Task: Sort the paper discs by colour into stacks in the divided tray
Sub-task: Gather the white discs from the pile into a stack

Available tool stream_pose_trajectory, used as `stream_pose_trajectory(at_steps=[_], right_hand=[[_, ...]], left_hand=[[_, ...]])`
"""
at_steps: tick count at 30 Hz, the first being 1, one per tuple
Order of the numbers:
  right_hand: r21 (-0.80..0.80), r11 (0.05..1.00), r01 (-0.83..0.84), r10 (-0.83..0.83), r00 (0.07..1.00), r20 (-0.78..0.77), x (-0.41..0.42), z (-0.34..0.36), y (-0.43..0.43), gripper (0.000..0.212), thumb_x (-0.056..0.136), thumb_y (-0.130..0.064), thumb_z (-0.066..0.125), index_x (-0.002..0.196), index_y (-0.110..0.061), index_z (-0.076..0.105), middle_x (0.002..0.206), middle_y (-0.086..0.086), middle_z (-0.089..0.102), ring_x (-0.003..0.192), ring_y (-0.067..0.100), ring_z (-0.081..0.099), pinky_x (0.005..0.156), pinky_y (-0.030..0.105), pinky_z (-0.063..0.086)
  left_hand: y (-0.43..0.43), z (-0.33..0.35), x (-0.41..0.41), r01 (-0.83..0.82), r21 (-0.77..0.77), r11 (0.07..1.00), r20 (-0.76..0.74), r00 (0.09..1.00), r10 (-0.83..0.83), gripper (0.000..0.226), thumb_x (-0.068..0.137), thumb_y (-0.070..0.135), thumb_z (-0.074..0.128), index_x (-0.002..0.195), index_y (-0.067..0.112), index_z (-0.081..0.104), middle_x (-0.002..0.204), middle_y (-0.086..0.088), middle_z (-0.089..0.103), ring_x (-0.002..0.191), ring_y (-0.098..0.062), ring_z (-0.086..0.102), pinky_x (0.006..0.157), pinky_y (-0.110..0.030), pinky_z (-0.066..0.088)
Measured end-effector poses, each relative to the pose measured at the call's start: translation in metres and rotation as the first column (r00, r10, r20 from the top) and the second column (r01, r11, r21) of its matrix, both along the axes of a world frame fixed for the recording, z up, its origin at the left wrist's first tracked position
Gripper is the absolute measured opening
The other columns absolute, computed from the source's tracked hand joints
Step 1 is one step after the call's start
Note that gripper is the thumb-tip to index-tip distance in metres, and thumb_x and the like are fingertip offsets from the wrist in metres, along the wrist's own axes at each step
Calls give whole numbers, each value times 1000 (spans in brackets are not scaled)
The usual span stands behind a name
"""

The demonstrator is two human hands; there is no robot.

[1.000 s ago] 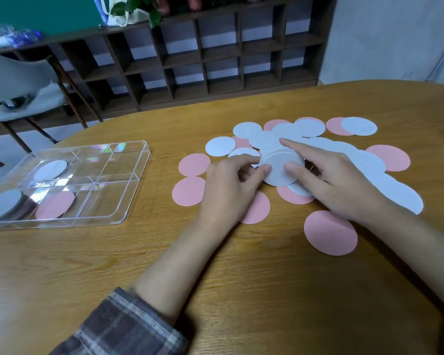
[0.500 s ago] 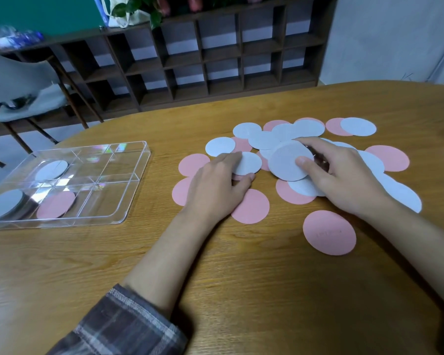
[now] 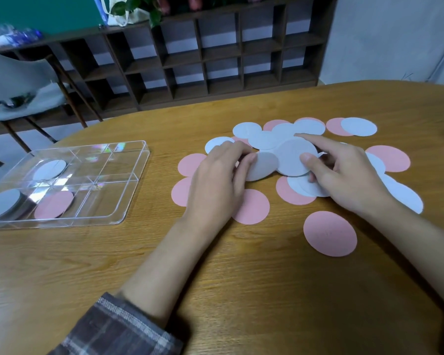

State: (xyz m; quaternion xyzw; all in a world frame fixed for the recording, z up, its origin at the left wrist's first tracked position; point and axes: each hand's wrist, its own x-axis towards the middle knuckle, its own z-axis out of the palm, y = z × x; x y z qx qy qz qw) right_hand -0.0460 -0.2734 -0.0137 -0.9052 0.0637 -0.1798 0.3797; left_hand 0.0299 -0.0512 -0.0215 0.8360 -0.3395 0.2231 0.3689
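White gets pulled first: left hand (image 3: 215,183) pinches a white disc (image 3: 263,166), and right hand (image 3: 344,180) grips a second white disc (image 3: 295,157) beside it (probably batching to save trips). Pink discs (image 3: 330,233) lie on the bench (image 3: 241,278); tray (image 3: 136,175) is well apart, to the left.

Left hand (image 3: 219,183), right hand (image 3: 344,178) palm-down, close together, forearms extended forward; thumbs, forefingers pinching.

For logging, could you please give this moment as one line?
left hand pinches round white paper disc; right hand grips second white disc; clear plastic tray part-filled
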Motion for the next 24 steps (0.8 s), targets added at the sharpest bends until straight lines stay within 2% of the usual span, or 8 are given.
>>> stream_pose_trajectory(at_steps=[2,5,9,12,14,17,22,24], right_hand=[[11,999,-35,35,999,1,-1,0,2,44,105,-27,54,147,-40,52,84,-11,66,82,5,62,74,29,49],[29,996,-85,85,996,-3,-2,-1,5,44,105,-27,52,147,-41,51,79,-5,68,83,10,63,76,31,51],[55,987,-148,148,989,4,-2,-2,8,41,108,-28,46,146,-39,53,82,-4,68,87,9,61,77,23,47],[25,978,-206,206,978,-22,-5,0,11,47,105,-41,46,151,-34,48,97,-4,68,92,12,60,78,29,49],[-58,976,-208,206,978,-34,-5,1,13,53,102,-44,50,154,-33,43,119,-1,68,106,16,59,87,37,52],[-152,974,-169,170,985,-6,-3,1,13,52,103,-38,54,154,-33,44,139,-6,62,116,8,54,90,21,47],[-171,971,-169,163,985,-49,-4,-1,9,37,105,-37,49,141,-33,51,111,-8,65,97,5,58,72,22,48],[-163,971,-174,165,984,-69,-3,-1,10,35,105,-36,49,139,-31,51,113,-10,63,98,2,58,69,18,44]], left_hand=[[-3,2,-3,21,-90,996,-46,999,-25,12,103,19,63,98,12,72,91,3,69,75,-8,53,72,-24,45],[-7,0,-7,32,-125,992,-116,992,-46,8,99,17,68,103,13,74,88,5,71,75,-6,59,71,-26,50],[-11,-1,-11,31,-141,989,-225,972,-62,27,92,16,75,119,16,74,78,6,70,72,-9,66,70,-22,56],[-11,-2,-10,21,-142,990,-217,975,-52,26,90,18,78,116,16,78,79,4,73,71,-9,67,72,-25,57],[-10,-1,-9,17,-151,988,-214,976,-49,22,90,19,78,112,17,80,80,3,73,71,-10,67,71,-23,56],[-9,0,-6,22,-132,991,-179,983,-45,19,91,23,79,109,18,82,80,4,71,71,-10,65,68,-19,52],[-5,0,1,57,-63,996,-178,982,-68,23,100,34,66,112,20,80,95,5,68,83,0,61,74,-10,43],[1,-5,11,23,37,999,-184,983,-15,34,104,35,54,125,17,74,115,1,67,105,-6,62,90,-23,49]])
